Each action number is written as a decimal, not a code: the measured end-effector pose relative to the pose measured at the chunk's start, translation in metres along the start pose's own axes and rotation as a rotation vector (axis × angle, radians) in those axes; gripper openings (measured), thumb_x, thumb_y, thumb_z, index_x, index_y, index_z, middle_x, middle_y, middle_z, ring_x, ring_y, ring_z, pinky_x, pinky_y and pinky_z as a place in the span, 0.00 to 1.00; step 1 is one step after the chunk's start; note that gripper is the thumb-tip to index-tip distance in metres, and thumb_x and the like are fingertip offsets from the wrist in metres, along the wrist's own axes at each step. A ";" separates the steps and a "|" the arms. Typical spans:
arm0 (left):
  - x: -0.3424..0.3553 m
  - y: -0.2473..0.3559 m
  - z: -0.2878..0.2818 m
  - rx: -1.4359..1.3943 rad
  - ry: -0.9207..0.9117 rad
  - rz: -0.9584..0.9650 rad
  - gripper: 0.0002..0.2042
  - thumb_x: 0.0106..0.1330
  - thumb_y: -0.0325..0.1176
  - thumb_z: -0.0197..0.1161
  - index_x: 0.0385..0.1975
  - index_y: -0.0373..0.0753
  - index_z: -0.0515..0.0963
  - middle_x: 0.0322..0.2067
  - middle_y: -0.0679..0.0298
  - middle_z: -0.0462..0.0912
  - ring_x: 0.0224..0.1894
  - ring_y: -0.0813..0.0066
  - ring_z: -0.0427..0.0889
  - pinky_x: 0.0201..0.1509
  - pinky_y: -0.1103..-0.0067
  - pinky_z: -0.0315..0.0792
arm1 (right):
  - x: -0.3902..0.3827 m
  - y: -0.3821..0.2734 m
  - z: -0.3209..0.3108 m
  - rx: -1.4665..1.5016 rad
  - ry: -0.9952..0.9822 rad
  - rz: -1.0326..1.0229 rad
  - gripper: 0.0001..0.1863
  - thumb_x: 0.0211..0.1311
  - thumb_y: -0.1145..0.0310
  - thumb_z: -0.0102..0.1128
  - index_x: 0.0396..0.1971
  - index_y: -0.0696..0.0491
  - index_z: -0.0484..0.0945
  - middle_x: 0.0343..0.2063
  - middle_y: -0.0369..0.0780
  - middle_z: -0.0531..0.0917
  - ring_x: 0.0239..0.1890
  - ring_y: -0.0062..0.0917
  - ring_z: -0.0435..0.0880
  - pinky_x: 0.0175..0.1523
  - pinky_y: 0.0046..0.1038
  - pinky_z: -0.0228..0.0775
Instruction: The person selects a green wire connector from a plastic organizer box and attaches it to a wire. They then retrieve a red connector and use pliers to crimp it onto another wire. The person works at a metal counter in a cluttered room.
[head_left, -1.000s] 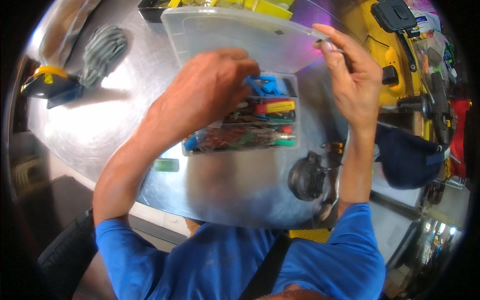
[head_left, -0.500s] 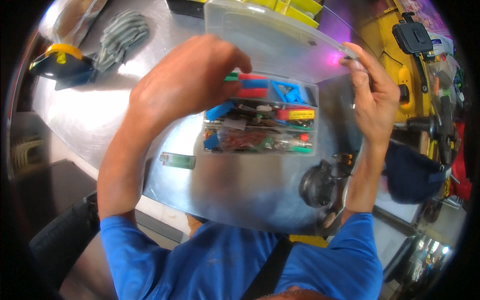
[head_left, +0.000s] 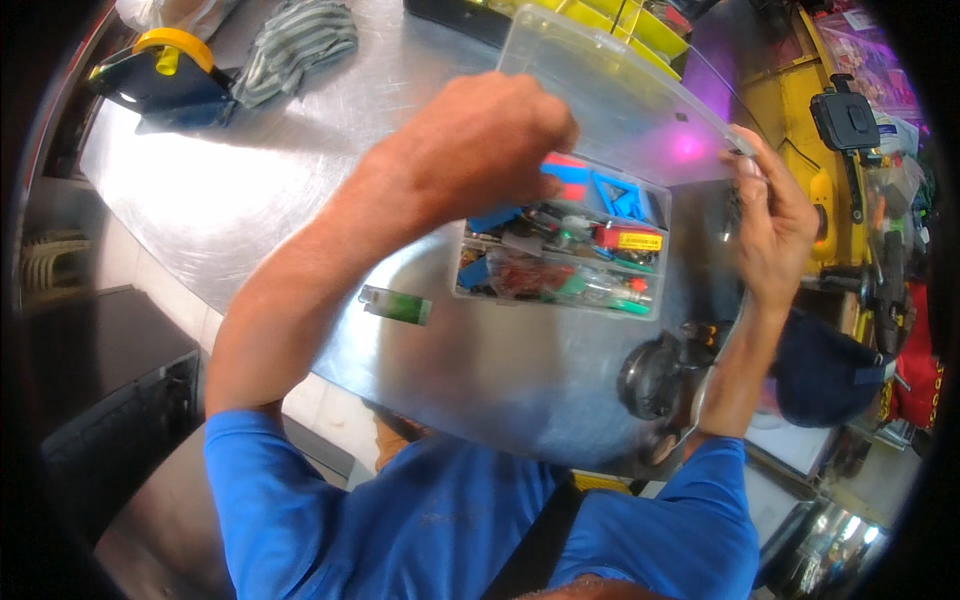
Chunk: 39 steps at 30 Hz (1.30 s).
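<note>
My left hand [head_left: 492, 150] is curled over the upper left compartment of a clear plastic organizer box [head_left: 555, 308]; its fingertips are largely hidden, so I cannot make out what they touch. My right hand [head_left: 770, 215] pinches the edge of the raised translucent lid [head_left: 625, 100]. Inside the box lie blue and red pieces [head_left: 618, 196], a red-and-yellow item [head_left: 630, 242] and several small mixed parts in bags. A green lighter [head_left: 398, 305] lies left of the box. A round black object [head_left: 645, 378] sits below right of it.
On the steel table [head_left: 200, 220] are a yellow-and-dark tool [head_left: 165, 75], a striped grey cloth [head_left: 295, 50] and a yellow tray [head_left: 650, 40] behind the lid. At right are a dark cloth [head_left: 820, 370], a black mount [head_left: 845, 120] and crowded tools.
The view has shifted, so box and table items appear farther right. My left hand has stayed curled over the box, slightly higher relative to it; my right hand still holds the lid.
</note>
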<state>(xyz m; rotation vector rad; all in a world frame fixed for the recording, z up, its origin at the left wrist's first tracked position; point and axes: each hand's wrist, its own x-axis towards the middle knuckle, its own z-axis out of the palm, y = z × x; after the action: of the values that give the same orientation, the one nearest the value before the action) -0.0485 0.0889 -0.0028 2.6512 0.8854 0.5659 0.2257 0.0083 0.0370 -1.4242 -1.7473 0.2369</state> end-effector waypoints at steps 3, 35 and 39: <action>0.003 0.003 0.009 0.007 0.003 -0.025 0.10 0.54 0.31 0.72 0.35 0.38 0.86 0.28 0.52 0.86 0.30 0.55 0.86 0.38 0.67 0.79 | 0.000 0.000 0.001 0.008 0.007 -0.017 0.13 0.70 0.72 0.60 0.51 0.59 0.82 0.38 0.39 0.86 0.40 0.18 0.83 0.46 0.19 0.74; -0.007 -0.017 -0.023 0.194 -0.013 -0.132 0.06 0.56 0.23 0.64 0.32 0.37 0.86 0.26 0.52 0.85 0.32 0.55 0.86 0.38 0.65 0.79 | -0.002 0.004 -0.006 0.039 -0.016 0.051 0.15 0.70 0.72 0.59 0.53 0.62 0.80 0.40 0.39 0.85 0.42 0.18 0.82 0.50 0.20 0.72; -0.008 -0.018 -0.022 0.192 0.019 -0.124 0.06 0.56 0.23 0.64 0.31 0.37 0.86 0.26 0.51 0.85 0.32 0.55 0.86 0.37 0.65 0.79 | -0.002 0.009 -0.006 0.049 -0.018 0.059 0.15 0.70 0.72 0.59 0.53 0.61 0.80 0.40 0.40 0.85 0.42 0.19 0.83 0.50 0.20 0.72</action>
<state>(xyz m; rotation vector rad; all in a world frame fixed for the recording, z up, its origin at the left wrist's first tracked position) -0.0734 0.1008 0.0080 2.7377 1.1536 0.4994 0.2363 0.0069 0.0345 -1.4430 -1.7045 0.3229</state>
